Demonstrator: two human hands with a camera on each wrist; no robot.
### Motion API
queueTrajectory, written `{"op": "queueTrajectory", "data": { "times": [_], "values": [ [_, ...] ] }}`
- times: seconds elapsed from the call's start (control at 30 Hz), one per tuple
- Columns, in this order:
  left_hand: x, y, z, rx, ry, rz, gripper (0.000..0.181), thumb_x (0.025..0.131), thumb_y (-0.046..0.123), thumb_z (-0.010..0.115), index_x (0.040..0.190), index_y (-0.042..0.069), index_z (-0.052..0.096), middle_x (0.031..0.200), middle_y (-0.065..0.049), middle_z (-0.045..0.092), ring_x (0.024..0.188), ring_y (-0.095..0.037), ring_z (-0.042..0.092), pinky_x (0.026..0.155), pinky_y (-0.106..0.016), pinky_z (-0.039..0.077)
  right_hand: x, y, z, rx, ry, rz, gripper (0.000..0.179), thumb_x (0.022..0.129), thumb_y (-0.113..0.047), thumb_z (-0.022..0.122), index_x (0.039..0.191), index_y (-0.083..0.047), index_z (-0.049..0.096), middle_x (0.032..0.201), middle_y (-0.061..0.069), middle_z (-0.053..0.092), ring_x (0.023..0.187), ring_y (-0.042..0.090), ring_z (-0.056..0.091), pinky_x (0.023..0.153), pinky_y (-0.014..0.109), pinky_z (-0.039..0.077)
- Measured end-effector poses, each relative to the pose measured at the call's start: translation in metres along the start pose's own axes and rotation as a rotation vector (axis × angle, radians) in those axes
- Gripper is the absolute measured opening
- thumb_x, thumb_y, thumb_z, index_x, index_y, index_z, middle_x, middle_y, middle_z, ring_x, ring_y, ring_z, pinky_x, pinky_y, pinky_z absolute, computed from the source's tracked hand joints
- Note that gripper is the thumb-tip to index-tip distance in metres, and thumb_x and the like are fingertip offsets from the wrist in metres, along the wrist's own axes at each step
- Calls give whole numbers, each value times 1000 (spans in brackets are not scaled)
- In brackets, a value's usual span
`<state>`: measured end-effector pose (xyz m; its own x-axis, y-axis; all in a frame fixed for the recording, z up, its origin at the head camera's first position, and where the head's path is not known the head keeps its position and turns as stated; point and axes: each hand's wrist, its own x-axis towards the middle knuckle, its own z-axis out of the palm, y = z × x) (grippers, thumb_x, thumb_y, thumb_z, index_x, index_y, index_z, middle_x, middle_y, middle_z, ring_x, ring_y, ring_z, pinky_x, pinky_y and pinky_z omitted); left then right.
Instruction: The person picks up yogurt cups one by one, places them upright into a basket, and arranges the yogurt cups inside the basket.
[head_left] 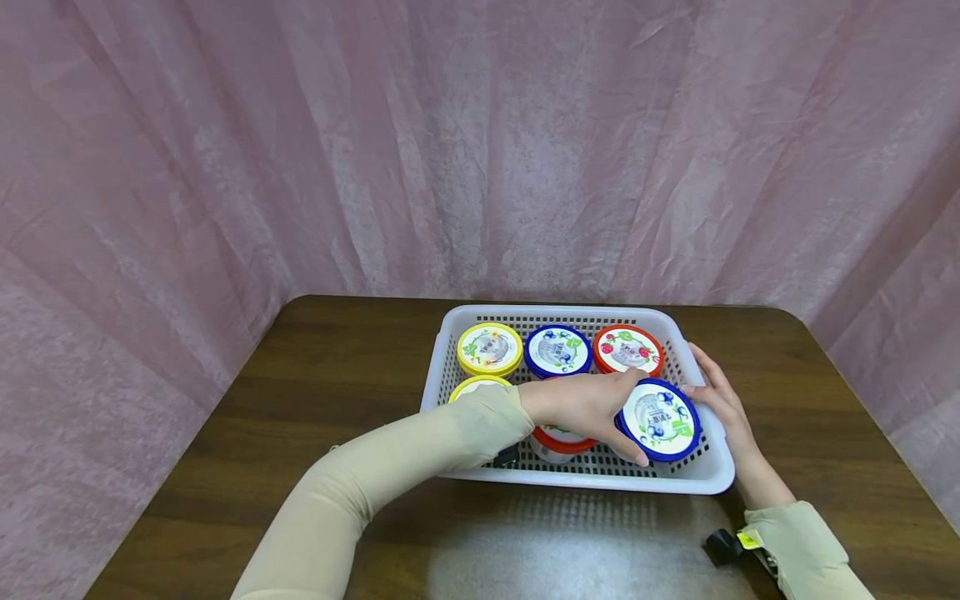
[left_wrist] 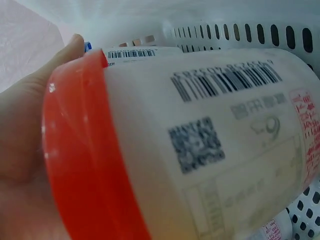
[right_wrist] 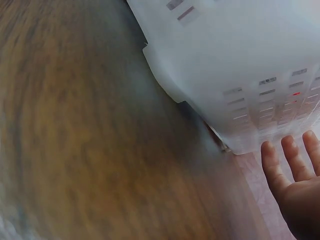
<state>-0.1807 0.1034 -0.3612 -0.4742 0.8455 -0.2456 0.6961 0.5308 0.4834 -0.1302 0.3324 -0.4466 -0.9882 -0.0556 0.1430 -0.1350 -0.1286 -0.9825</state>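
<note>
A white plastic basket [head_left: 517, 477] holds several round tubs with fruit-printed lids. In its near right corner, my left hand [head_left: 588, 404] grips a blue-lidded tub [head_left: 660, 421], thumb on the near side and the other fingers partly hidden. The lid tilts toward the head view. Under that wrist stands a red-lidded tub [head_left: 562, 442]; it fills the left wrist view, its red lid [left_wrist: 90, 150] beside my palm. Against the basket's right side rests my right hand [head_left: 727, 408], fingers extended along the outside and thumb near the rim. Its straight fingers show in the right wrist view.
Along the basket's back row stand a yellow-lidded tub [head_left: 489, 348], another blue-lidded tub [head_left: 557, 350] and another red-lidded tub [head_left: 628, 348]. A second yellow lid [head_left: 476, 385] is partly behind my left sleeve. The basket stands on a brown wooden table [head_left: 352, 367] before pink curtains [head_left: 465, 150].
</note>
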Motion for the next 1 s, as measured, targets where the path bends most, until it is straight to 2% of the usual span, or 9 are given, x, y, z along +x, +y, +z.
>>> {"op": "queueTrajectory", "data": {
  "times": [0.23, 0.47, 0.73, 1.0],
  "values": [
    [0, -3, 2, -3, -18, -20, 112, 79, 62, 78, 159, 13, 17, 148, 3, 46, 122, -2, 48, 105, -19, 38, 0, 0, 0, 20, -4, -9, 59, 106, -10, 39, 161, -22, 22, 159, 0, 24, 127, 8, 39, 96, 17, 44],
    [1, -1, 3, 17, -24, -38, 113, 78, 65, 76, 160, 14, 17, 153, 5, 41, 128, 0, 43, 108, -19, 36, 1, 0, 0, 8, -2, 21, 58, 106, -11, 39, 160, -25, 22, 160, 2, 21, 128, 12, 38, 94, 18, 45],
    [1, -1, 3, 24, -24, -37, 114, 78, 65, 76, 160, 13, 17, 154, 4, 40, 130, -1, 42, 109, -20, 34, 1, 1, -1, 17, 0, 19, 57, 106, -11, 39, 160, -25, 23, 158, 1, 24, 125, 10, 41, 93, 19, 46],
    [-1, 1, 1, 114, -46, -62, 118, 78, 68, 74, 163, 15, 11, 163, 4, 29, 143, -4, 31, 115, -23, 29, 0, 3, -1, 36, -12, -19, 58, 105, -8, 38, 160, -21, 24, 155, -2, 27, 125, 8, 42, 94, 18, 46]
  ]
}}
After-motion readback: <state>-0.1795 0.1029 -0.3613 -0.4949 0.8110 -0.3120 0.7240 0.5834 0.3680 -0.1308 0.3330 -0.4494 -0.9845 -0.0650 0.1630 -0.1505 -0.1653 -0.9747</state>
